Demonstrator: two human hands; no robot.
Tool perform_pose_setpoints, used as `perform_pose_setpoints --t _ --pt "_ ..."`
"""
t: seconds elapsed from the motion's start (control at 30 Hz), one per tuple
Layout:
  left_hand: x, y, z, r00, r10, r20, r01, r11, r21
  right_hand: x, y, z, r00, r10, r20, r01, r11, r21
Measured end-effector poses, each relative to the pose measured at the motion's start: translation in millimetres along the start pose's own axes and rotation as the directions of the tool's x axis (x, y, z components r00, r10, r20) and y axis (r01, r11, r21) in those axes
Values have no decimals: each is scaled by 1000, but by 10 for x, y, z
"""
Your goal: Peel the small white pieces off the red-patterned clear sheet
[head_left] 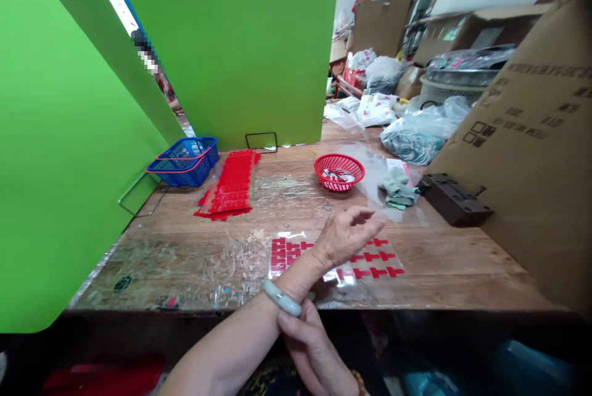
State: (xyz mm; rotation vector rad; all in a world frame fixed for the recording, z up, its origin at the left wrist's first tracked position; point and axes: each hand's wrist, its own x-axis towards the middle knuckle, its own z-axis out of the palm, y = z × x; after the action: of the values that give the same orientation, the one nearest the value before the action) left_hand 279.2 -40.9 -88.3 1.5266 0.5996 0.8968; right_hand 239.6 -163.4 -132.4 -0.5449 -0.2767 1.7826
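The right hand [309,346] lay nearest the camera, below the desk edge, its fingers curled lightly around the left wrist just under a pale green bangle [282,298]; whether they gripped or only rested there could not be told. The left hand [345,237] hovered above the desk [462,260], fingers apart and loosely bent, holding nothing.

Directly beneath the left hand lay a clear sheet of red T-shaped stickers [377,263], flat on the near part of the desk and partly hidden by the hand and wrist.

Judgement: this was a pause between handlings, with the bangle or wrist being adjusted and the sheet untouched. Resuming would call for the right hand to let go and the left to lower onto the sheet.

Further back: a stack of red sheets [230,186], a blue basket [185,161], a red basket [339,171] holding small pieces, grey-green cloth [398,189], a dark block [453,198]. Green partitions [231,44] stood behind, 1 cardboard box [531,137] at right.
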Motion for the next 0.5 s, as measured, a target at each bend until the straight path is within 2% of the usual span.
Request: perform_pose_setpoints --t 0.1,0.17,0.23,0.3,0.37,0.43,0.5 --pt "-82 -57 -2 998 37 52 -42 994 105 90 -118 -87 988 -144 -50 147 987 70" --pt "-110 -110 -4 995 16 99 -25 995 94 144 -204 -133 969 -231 -85 238 968 78" --pt "-111 -149 -12 993 -3 120 -5 998 59 162 -254 -164 962 -257 -96 264 963 61" --pt "-88 -166 -30 995 -29 98 29 1000 -1 133 -260 -176 972 -217 -85 220 975 27" --pt "-43 -168 -55 989 -142 37 146 978 -150 73 -238 -166 989 -139 -57 137 990 -32" --pt "13 -169 -84 948 -318 4 300 891 -341 9 -214 -134 998 -56 -30 53 993 -101" --pt "69 -178 -115 895 -446 24 403 783 -475 -39 -201 -86 1000 13 -12 -14 987 -158"
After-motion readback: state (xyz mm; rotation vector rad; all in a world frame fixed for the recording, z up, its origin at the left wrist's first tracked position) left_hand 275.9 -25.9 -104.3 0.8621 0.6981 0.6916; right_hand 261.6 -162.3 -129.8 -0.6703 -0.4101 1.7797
